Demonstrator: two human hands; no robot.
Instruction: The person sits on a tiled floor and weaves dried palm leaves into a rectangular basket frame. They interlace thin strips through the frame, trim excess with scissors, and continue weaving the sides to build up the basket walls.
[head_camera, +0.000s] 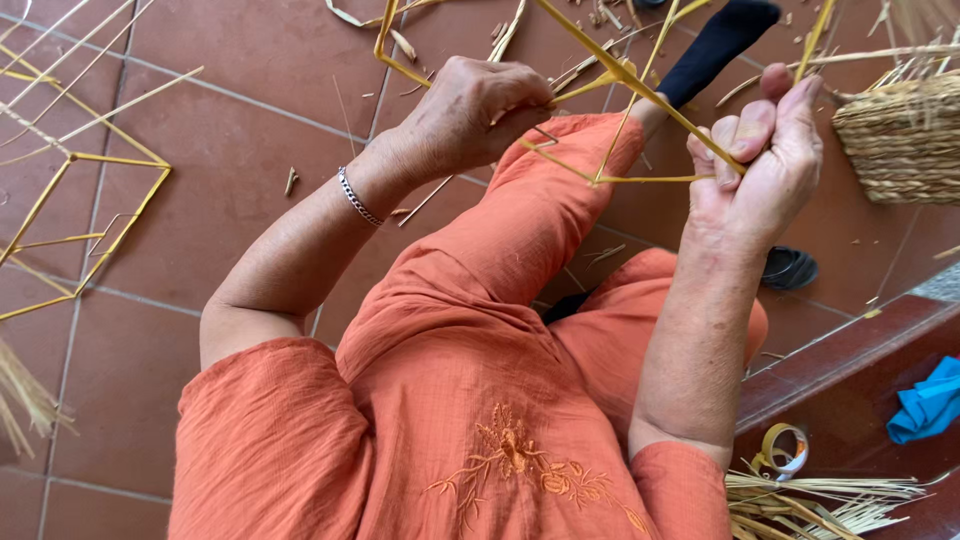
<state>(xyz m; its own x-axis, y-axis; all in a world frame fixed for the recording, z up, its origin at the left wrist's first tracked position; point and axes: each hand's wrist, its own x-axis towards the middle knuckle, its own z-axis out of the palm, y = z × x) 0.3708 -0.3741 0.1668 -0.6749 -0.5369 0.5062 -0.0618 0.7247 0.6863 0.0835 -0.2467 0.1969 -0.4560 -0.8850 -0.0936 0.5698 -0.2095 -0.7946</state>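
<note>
Nearest to me, down by my right elbow, a bundle of pale dry straw stalks (830, 500) lies on the dark red step, with a small roll of clear tape (783, 450) just beside it and a crumpled blue cloth (928, 400) further along; my orange embroidered cotton tunic (450, 430) fills the lap below.

Further out, my hands work over my raised knee; my left hand (470, 115) is closed, fingertips pinched on a joint of the open geometric frame of yellow straw lengths (625, 100); my right hand (765, 165) grips another corner of that frame, thumb pressed against the curled fingers with a straw running between them. The frame hangs in the air between both hands, above my knee.

I judge I am midway through joining one corner; the next move calls for holding both corners steady so the thin straws do not buckle.

Beyond, a woven straw basket (900, 140) stands on the terracotta tiled floor (240, 70) at the right; a finished straw frame (85, 220) lies well apart at the left.
</note>
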